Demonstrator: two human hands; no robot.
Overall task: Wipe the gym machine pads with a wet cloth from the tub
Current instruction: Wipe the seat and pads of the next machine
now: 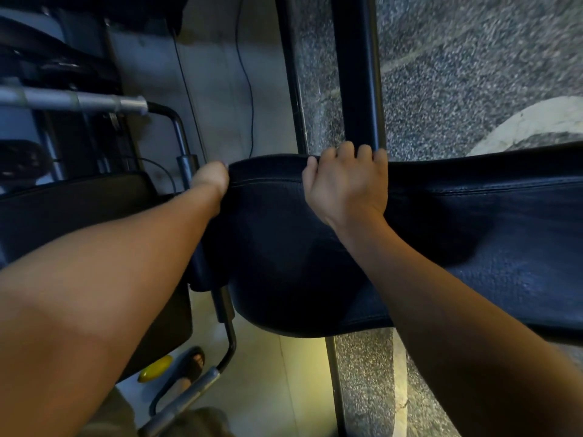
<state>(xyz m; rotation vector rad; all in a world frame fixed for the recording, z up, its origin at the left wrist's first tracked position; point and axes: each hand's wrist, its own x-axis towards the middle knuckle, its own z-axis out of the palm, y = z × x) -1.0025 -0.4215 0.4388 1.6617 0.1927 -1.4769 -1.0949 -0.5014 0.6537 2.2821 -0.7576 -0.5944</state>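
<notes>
Head view, pad: the dark pad (pixel 284 247) lies across the middle of the scene; its rounded end points left and it runs off to the right
Head view, right hand: your right hand (pixel 347 181) sits on the pad's far edge; its fingers are curled over that edge, gripping it
Head view, left hand: your left hand (pixel 209 179) is pressed against the pad's far left corner; its fingers are hidden, so their state cannot be told
Head view, surroundings: a grey metal bar (pixel 94 102) at far left; a yellow knob (pixel 155 368) at near left, just beside your sandalled foot (pixel 192 367); speckled floor (pixel 473 58) at far right
</notes>
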